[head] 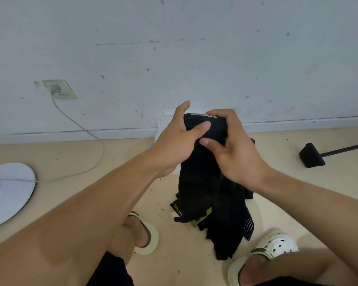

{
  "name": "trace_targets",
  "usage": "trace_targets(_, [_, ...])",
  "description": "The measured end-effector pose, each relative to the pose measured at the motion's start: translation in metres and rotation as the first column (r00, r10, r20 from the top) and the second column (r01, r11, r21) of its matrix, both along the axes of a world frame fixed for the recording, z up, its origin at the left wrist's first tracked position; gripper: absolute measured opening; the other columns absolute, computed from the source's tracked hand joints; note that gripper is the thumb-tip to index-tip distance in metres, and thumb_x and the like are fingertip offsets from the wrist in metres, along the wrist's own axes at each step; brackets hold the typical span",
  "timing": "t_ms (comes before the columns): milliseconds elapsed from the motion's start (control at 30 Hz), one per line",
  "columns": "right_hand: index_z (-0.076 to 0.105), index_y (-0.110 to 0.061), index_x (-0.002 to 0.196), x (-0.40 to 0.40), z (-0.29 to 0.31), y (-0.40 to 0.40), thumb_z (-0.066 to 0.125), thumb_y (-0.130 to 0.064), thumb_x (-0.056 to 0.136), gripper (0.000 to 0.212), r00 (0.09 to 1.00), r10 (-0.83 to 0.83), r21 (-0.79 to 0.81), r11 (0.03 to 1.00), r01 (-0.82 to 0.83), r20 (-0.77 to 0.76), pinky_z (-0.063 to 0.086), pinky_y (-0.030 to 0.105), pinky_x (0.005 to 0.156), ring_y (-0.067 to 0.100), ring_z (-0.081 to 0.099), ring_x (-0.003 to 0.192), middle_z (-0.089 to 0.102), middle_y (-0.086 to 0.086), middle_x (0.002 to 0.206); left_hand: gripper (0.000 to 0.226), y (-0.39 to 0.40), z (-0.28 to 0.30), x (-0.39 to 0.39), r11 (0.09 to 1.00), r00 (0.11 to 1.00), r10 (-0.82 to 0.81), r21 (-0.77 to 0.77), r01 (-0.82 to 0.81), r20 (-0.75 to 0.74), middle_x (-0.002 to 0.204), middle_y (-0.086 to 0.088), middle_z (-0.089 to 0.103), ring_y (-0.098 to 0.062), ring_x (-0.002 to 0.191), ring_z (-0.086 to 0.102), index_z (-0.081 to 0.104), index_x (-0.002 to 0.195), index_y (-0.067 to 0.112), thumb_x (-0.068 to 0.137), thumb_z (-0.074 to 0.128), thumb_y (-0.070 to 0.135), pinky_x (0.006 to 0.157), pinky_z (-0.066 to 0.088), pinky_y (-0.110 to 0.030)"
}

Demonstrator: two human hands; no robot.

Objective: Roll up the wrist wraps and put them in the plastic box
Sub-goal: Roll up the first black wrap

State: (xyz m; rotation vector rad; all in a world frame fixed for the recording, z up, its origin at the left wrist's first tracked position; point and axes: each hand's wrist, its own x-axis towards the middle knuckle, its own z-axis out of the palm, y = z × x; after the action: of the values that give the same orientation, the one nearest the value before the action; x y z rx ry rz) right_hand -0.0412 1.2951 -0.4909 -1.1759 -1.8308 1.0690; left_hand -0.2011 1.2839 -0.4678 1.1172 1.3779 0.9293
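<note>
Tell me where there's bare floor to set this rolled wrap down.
Bare floor lies right of the pile of wraps, between the black stand foot and the right shoe. Another patch lies left of the pile, between the cable and the white disc. It is crowded under both hands.

left grip (174, 141) curled, right grip (234, 145) curled, forearms extended

Bare home room: scuffed wall (174, 48) w/ socket (59, 89), tan floor (70, 153)
</note>
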Motion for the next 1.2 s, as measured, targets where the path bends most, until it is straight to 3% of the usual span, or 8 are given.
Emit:
trace_targets(133, [0.048, -0.023, 0.135, 0.000, 0.010, 0.006, 0.074, -0.007, 0.094, 0.051, 0.997, 0.019, 0.080, 0.997, -0.014, -0.071, 0.056, 0.029, 0.098, 0.009, 0.063, 0.116, 0.058, 0.000, 0.129, 0.079, 0.004, 0.007, -0.009, 0.998, 0.999, 0.028, 0.046, -0.030, 0.034, 0.144, 0.005, 0.055, -0.012, 0.128, 0.060, 0.029, 0.161, 0.036, 0.097, 0.074, 0.030, 0.108, 0.050, -0.032])
trace_targets(233, [0.052, -0.027, 0.129, 0.007, 0.017, 0.011, 0.079, -0.006, 0.090, 0.052, 0.994, 0.046, 0.085, 0.996, -0.037, -0.101, 0.057, 0.029, 0.096, 0.013, 0.064, 0.116, 0.061, -0.003, 0.127, 0.064, 0.005, 0.010, -0.014, 0.999, 0.996, 0.023, 0.045, -0.027, 0.087, 0.138, 0.005, 0.061, -0.012, 0.125, 0.064, 0.046, 0.151, 0.031, 0.094, 0.077, 0.028, 0.106, 0.053, -0.036])
trace_targets(400, [0.058, -0.025, 0.126, 0.008, 0.015, 0.010, 0.083, -0.003, 0.084, 0.054, 0.993, 0.068, 0.106, 0.993, -0.058, -0.094, 0.056, 0.042, 0.098, 0.016, 0.063, 0.114, 0.062, -0.007, 0.124, 0.059, 0.002, 0.015, -0.012, 0.998, 0.990, -0.016, -0.053, 0.024, 0.143, 0.124, 0.001, 0.072, -0.017, 0.116, 0.070, 0.057, 0.138, 0.021, 0.091, 0.063, 0.056, 0.098, 0.059, -0.044])
trace_targets(467, [0.059, -0.025, 0.126, 0.008, 0.013, 0.009, 0.084, -0.002, 0.082, 0.056, 0.994, 0.063, 0.111, 0.992, -0.053, -0.086, 0.055, 0.045, 0.100, 0.015, 0.062, 0.115, 0.062, -0.009, 0.125, 0.048, 0.002, 0.016, -0.011, 0.998, 0.992, -0.006, -0.062, 0.014, 0.126, 0.124, -0.001, 0.072, -0.018, 0.116, 0.070, 0.058, 0.137, 0.019, 0.099, 0.060, 0.049, 0.099, 0.059, -0.045])
trace_targets(667, [0.048, -0.034, 0.144, 0.011, 0.024, 0.013, 0.083, -0.027, 0.082, 0.071, 0.988, 0.054, -0.140, 0.987, -0.074, -0.144, 0.058, 0.022, 0.091, 0.007, 0.066, 0.114, 0.063, -0.009, 0.126, 0.034, 0.004, 0.016, -0.010, 0.999, 0.994, 0.034, 0.023, -0.037, 0.108, 0.120, 0.003, 0.066, -0.014, 0.111, 0.068, 0.055, 0.138, 0.026, 0.104, 0.061, 0.027, 0.092, 0.059, -0.031])
trace_targets(867, [0.042, -0.045, 0.147, 0.014, 0.028, 0.014, 0.068, -0.053, 0.083, 0.069, 0.987, 0.115, -0.305, 0.941, -0.145, -0.116, 0.051, 0.028, 0.105, -0.001, 0.067, 0.114, 0.067, -0.019, 0.124, 0.038, 0.001, 0.010, -0.010, 0.990, 1.000, -0.009, 0.141, 0.010, -0.009, 0.121, 0.007, 0.067, -0.011, 0.116, 0.065, 0.053, 0.140, 0.033, 0.104, 0.062, 0.023, 0.106, 0.054, -0.037])
trace_targets(1100, [0.054, -0.027, 0.134, 0.016, 0.025, 0.016, 0.071, -0.022, 0.096, 0.041, 0.982, 0.083, -0.285, 0.950, -0.130, -0.170, 0.054, 0.037, 0.106, 0.011, 0.068, 0.115, 0.070, -0.001, 0.124, 0.064, 0.002, 0.006, -0.007, 0.992, 1.000, -0.020, 0.124, 0.021, -0.013, 0.141, 0.011, 0.062, -0.012, 0.132, 0.058, 0.038, 0.151, 0.056, 0.094, 0.067, 0.048, 0.118, 0.043, -0.043])
trace_targets(1200, [0.054, -0.025, 0.128, 0.014, 0.022, 0.016, 0.073, -0.012, 0.095, 0.040, 0.989, 0.061, -0.156, 0.984, -0.082, -0.134, 0.053, 0.024, 0.096, 0.004, 0.066, 0.107, 0.067, -0.003, 0.119, 0.060, 0.004, 0.005, -0.005, 0.998, 0.998, -0.011, 0.054, 0.007, 0.062, 0.139, 0.008, 0.063, -0.015, 0.131, 0.059, 0.038, 0.152, 0.048, 0.097, 0.061, 0.056, 0.117, 0.045, -0.045])
